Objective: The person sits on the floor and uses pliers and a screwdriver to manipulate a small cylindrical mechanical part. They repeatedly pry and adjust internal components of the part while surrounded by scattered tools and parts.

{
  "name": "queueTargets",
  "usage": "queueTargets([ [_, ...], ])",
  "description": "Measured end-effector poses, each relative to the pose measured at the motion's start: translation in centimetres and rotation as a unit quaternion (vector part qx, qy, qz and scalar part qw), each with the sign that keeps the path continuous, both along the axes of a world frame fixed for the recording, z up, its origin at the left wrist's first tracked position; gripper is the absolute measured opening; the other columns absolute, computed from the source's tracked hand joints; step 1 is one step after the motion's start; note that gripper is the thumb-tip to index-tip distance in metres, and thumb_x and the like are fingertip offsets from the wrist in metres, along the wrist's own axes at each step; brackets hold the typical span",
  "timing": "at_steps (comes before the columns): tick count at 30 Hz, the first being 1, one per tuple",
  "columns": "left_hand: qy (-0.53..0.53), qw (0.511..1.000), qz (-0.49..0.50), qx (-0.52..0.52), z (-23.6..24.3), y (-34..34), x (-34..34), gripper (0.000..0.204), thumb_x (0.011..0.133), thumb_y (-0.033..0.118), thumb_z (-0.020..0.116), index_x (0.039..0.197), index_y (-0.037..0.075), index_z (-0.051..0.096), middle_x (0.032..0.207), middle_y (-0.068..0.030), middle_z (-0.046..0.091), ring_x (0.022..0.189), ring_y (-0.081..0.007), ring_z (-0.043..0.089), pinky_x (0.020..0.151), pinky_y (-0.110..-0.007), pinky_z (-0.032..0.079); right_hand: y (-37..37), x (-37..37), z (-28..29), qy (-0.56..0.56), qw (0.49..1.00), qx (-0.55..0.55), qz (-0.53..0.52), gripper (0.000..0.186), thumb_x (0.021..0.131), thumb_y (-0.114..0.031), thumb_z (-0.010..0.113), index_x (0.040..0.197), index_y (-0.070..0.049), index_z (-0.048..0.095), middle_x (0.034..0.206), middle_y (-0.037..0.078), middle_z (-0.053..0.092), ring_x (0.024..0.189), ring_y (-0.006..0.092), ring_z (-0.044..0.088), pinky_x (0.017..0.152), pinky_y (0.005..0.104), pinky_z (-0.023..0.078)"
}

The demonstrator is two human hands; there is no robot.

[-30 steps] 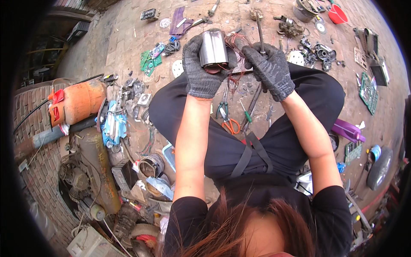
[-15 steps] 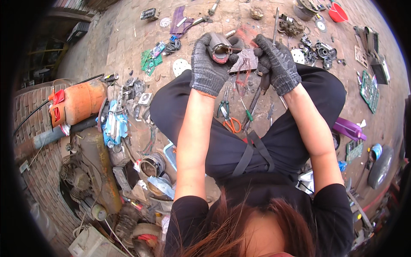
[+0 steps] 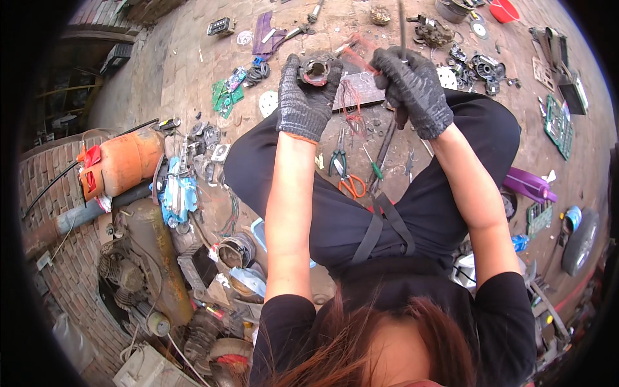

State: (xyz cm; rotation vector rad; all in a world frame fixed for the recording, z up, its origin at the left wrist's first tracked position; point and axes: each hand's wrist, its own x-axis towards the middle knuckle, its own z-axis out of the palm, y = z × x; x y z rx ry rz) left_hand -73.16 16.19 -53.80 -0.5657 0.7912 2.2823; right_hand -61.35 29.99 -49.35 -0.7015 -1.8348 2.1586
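Observation:
My left hand [image 3: 306, 97], in a grey knitted glove, is closed around a hollow cylindrical motor part [image 3: 314, 72]. Its open end, with a reddish rim, faces up. My right hand [image 3: 412, 87], gloved the same way, grips a tool with a long thin metal shaft [image 3: 403, 29] that points away from me; its dark handle end shows below the fist. Between the hands a flat metal block [image 3: 362, 89] lies on the ground, with thin red copper wires [image 3: 351, 106] draped over its near edge.
Green-handled pliers [image 3: 338, 156], orange-handled scissors [image 3: 352, 186] and a green-handled screwdriver [image 3: 374, 164] lie between my legs. Circuit boards [image 3: 227, 95] sit to the left, an orange gas cylinder [image 3: 126, 162] farther left. Metal parts [image 3: 487, 69] and a red bucket [image 3: 504, 11] are at the far right.
My left hand has moved left, turning the motor part so its opening faces more upward. My right hand has shifted slightly left and up, and the tool's shaft has swung with it.

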Motion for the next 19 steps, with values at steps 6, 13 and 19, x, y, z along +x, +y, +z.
queueTargets([
  [6, 0.031, 0.998, 0.028, -0.037, -0.1, 0.2, 0.2, 0.031, 0.091, 0.036, 0.056, 0.094, 0.005, 0.056, 0.093, -0.0129, 0.061, 0.087, -0.0289, 0.059, 0.080, -0.046, 0.052, 0.4, -0.1, -2.4, 0.076, 0.942, 0.298, 0.133, 0.030, 0.090, -0.026, 0.061, 0.092, 0.004, 0.064, 0.068, 0.006, 0.062, 0.063, 0.0105, 0.061, 0.059, 0.0263, 0.049],
  [13, 0.062, 0.997, -0.012, -0.048, 0.3, 0.0, 0.5, 0.028, 0.090, 0.033, 0.058, 0.098, 0.006, 0.056, 0.093, -0.0104, 0.061, 0.090, -0.0276, 0.059, 0.081, -0.042, 0.052, 0.3, -0.2, -1.6, 0.004, 0.970, 0.206, 0.127, 0.033, 0.089, -0.033, 0.060, 0.087, -0.001, 0.065, 0.059, 0.002, 0.057, 0.051, 0.0074, 0.052, 0.048, 0.0234, 0.041],
  [19, 0.046, 0.999, -0.021, -0.007, -0.4, -0.5, -0.1, 0.029, 0.090, 0.032, 0.057, 0.105, 0.008, 0.053, 0.098, -0.0113, 0.061, 0.091, -0.0288, 0.059, 0.080, -0.047, 0.053, 0.6, -0.5, -1.8, 0.037, 0.975, 0.199, 0.086, 0.031, 0.089, -0.036, 0.061, 0.088, -0.005, 0.066, 0.058, -0.001, 0.054, 0.046, 0.0048, 0.045, 0.043, 0.0212, 0.035],
])
